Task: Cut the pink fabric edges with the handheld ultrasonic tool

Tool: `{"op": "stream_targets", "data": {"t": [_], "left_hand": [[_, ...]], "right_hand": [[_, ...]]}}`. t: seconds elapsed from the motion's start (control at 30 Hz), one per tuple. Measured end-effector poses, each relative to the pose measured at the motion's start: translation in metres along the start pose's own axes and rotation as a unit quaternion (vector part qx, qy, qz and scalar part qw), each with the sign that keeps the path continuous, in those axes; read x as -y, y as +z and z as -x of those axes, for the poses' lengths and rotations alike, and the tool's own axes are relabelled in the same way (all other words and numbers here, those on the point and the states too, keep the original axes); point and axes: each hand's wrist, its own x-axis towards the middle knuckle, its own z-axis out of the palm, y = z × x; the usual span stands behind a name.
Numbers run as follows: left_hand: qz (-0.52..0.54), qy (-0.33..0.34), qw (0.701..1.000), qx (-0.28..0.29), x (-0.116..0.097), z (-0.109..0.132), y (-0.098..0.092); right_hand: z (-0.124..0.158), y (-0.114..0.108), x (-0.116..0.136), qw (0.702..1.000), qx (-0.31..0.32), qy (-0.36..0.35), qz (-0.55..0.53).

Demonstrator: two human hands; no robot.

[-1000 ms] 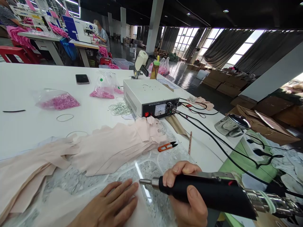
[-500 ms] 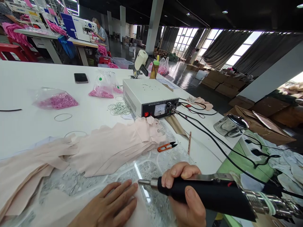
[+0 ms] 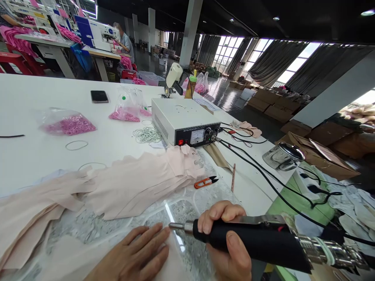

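Observation:
Low in the head view, my left hand lies flat on a sheer, pale pink fabric piece, fingers stretched out. My right hand is wrapped round a black hand-held ultrasonic welder. The welder's metal tip points left and sits right by my left fingertips, above the fabric's edge; I cannot tell whether it touches. Under the fabric is a clear sheet over a grey marbled surface. Behind my hands lies a stack of pale pink fabric pieces. Orange thread snips rest at its right end.
A white control box stands behind the stack, with black cables running right. Nearby are bags of pink rings, pale rubber bands, a phone and a lidded glass mug. Another person sits at a sewing machine.
Both hands keep nearly the same pose, and the welder tip stays by my left fingertips. The whole view has shifted very slightly.

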Motion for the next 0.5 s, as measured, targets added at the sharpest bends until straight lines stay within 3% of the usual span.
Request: {"op": "stream_targets", "data": {"t": [0.3,0.5], "left_hand": [[0.029,-0.015,0.999,-0.024,0.0004,0.0007,0.0003],[0.061,-0.073,0.995,-0.040,-0.0004,0.0030,0.0067]], "right_hand": [[-0.0028,-0.0030,-0.0031,1.000,-0.022,-0.013,-0.018],[-0.0030,-0.0043,-0.0079,1.000,0.002,-0.008,-0.019]]}}
